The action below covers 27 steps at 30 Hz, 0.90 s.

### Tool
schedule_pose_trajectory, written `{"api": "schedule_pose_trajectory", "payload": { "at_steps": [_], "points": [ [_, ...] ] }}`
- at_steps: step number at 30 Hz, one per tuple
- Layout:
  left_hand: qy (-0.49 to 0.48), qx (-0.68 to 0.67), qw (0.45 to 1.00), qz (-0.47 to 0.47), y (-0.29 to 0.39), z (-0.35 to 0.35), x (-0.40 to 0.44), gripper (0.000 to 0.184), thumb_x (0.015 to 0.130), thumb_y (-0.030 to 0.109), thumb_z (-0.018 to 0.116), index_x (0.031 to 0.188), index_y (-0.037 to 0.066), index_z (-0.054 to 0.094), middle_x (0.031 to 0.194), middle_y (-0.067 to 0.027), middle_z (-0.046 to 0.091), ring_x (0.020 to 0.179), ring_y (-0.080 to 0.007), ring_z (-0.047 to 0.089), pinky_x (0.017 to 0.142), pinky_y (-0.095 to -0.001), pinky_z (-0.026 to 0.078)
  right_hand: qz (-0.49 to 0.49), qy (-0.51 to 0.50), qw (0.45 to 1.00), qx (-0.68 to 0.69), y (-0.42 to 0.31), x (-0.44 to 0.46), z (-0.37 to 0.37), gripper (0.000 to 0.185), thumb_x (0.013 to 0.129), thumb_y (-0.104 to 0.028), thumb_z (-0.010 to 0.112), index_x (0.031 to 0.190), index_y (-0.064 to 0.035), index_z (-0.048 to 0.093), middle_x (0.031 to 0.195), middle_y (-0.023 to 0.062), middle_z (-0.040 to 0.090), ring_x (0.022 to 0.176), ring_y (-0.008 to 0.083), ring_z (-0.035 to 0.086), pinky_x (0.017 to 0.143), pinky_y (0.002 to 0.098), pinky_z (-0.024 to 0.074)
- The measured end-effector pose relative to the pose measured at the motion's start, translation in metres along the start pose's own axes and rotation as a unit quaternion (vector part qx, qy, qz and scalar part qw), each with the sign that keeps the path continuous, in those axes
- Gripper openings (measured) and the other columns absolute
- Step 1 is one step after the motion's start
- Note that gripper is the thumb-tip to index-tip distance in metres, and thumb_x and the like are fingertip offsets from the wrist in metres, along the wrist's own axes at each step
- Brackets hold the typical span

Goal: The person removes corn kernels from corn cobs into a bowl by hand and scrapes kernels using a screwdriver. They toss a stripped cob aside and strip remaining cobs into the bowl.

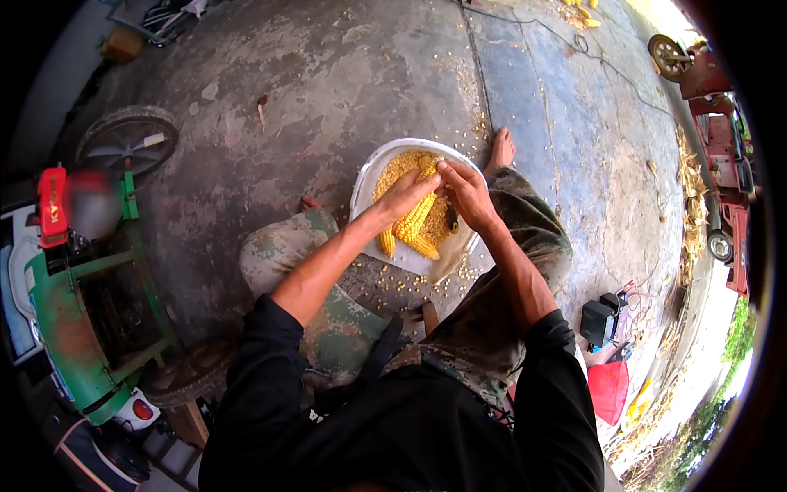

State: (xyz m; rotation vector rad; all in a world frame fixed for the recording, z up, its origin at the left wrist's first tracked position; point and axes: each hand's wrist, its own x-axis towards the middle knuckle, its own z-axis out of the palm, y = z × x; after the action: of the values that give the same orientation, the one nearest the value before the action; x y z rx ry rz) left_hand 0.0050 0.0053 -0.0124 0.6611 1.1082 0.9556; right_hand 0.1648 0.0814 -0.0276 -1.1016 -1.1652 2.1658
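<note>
Between my knees stands a white basin holding loose yellow corn kernels and whole ears of corn. Over it, my left hand is closed around a corn cob, its upper end showing above the fingers. My right hand meets it from the other side, fingers bent and pressed against the cob's end. The fingers partly hide the cob. A small dark object, its kind unclear, lies in the basin below my right hand.
Scattered kernels dot the concrete floor around the basin. A green machine and a wheel stand at left. Right of me are a black box with wires and a red sheet-like item. A cable crosses the far floor.
</note>
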Motion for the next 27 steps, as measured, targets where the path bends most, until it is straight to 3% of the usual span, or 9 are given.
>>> {"api": "schedule_pose_trajectory", "payload": {
  "at_steps": [6, 12, 14, 15, 17, 23, 27],
  "points": [
    [0.023, 0.029, 0.998, 0.043, -0.017, -0.007, 0.005, 0.050, 0.095, 0.031, 0.063, 0.133, 0.001, 0.049, 0.116, -0.0054, 0.059, 0.105, -0.0122, 0.058, 0.086, -0.0259, 0.050, 0.011, 0.012, 0.999, 0.038, 0.001, -0.003, 0.005, 0.034, 0.099, -0.023, 0.058, 0.115, 0.0066, 0.061, 0.093, 0.0044, 0.062, 0.079, 0.0108, 0.060, 0.074, 0.0217, 0.0504],
    [0.050, 0.037, 0.998, 0.019, -0.021, -0.008, 0.011, 0.049, 0.093, 0.026, 0.065, 0.132, 0.001, 0.048, 0.117, -0.0061, 0.059, 0.105, -0.0127, 0.058, 0.087, -0.0271, 0.051, 0.021, -0.004, 0.996, 0.090, 0.012, 0.005, -0.008, 0.042, 0.097, -0.023, 0.060, 0.126, 0.0071, 0.056, 0.107, 0.0091, 0.064, 0.097, 0.0148, 0.061, 0.084, 0.0283, 0.0513],
    [0.077, 0.168, 0.982, 0.041, -0.033, -0.013, 0.016, 0.049, 0.092, 0.023, 0.064, 0.133, 0.001, 0.047, 0.116, -0.0059, 0.059, 0.105, -0.0126, 0.058, 0.087, -0.0275, 0.051, -0.018, -0.031, 0.993, -0.115, 0.001, 0.002, 0.000, 0.046, 0.096, -0.024, 0.061, 0.128, 0.0072, 0.055, 0.107, 0.0092, 0.063, 0.098, 0.0154, 0.060, 0.085, 0.0296, 0.0507],
    [0.078, 0.167, 0.982, 0.040, -0.027, -0.011, 0.012, 0.049, 0.092, 0.023, 0.064, 0.133, 0.001, 0.047, 0.116, -0.0059, 0.059, 0.105, -0.0126, 0.058, 0.087, -0.0275, 0.051, -0.017, -0.031, 0.993, -0.115, -0.002, 0.001, 0.001, 0.046, 0.096, -0.024, 0.061, 0.128, 0.0072, 0.055, 0.107, 0.0092, 0.063, 0.098, 0.0154, 0.060, 0.085, 0.0296, 0.0507],
    [0.004, 0.027, 0.998, 0.048, -0.004, -0.002, -0.001, 0.044, 0.094, 0.025, 0.060, 0.128, 0.001, 0.048, 0.109, -0.0049, 0.060, 0.097, -0.0121, 0.061, 0.081, -0.0270, 0.053, 0.018, -0.042, 0.996, -0.071, -0.005, -0.001, -0.001, 0.045, 0.096, -0.022, 0.059, 0.129, 0.0075, 0.054, 0.108, 0.0092, 0.063, 0.097, 0.0145, 0.060, 0.085, 0.0278, 0.0500],
    [0.017, -0.092, 0.995, -0.041, -0.008, -0.010, 0.002, 0.034, 0.097, 0.034, 0.048, 0.116, 0.007, 0.053, 0.093, -0.0022, 0.059, 0.075, -0.0108, 0.061, 0.065, -0.0264, 0.054, -0.011, -0.020, 1.000, -0.008, 0.007, 0.000, -0.004, 0.044, 0.097, -0.022, 0.057, 0.129, 0.0075, 0.054, 0.105, 0.0069, 0.062, 0.091, 0.0115, 0.059, 0.082, 0.0257, 0.0492],
    [-0.010, -0.039, 0.999, 0.006, -0.009, -0.009, 0.005, 0.033, 0.101, 0.032, 0.044, 0.116, 0.005, 0.055, 0.097, -0.0027, 0.061, 0.081, -0.0101, 0.063, 0.068, -0.0255, 0.054, 0.017, -0.015, 0.998, 0.057, -0.005, 0.000, 0.000, 0.043, 0.098, -0.026, 0.057, 0.126, 0.0063, 0.056, 0.100, 0.0035, 0.061, 0.087, 0.0104, 0.058, 0.079, 0.0256, 0.0489]
  ]
}}
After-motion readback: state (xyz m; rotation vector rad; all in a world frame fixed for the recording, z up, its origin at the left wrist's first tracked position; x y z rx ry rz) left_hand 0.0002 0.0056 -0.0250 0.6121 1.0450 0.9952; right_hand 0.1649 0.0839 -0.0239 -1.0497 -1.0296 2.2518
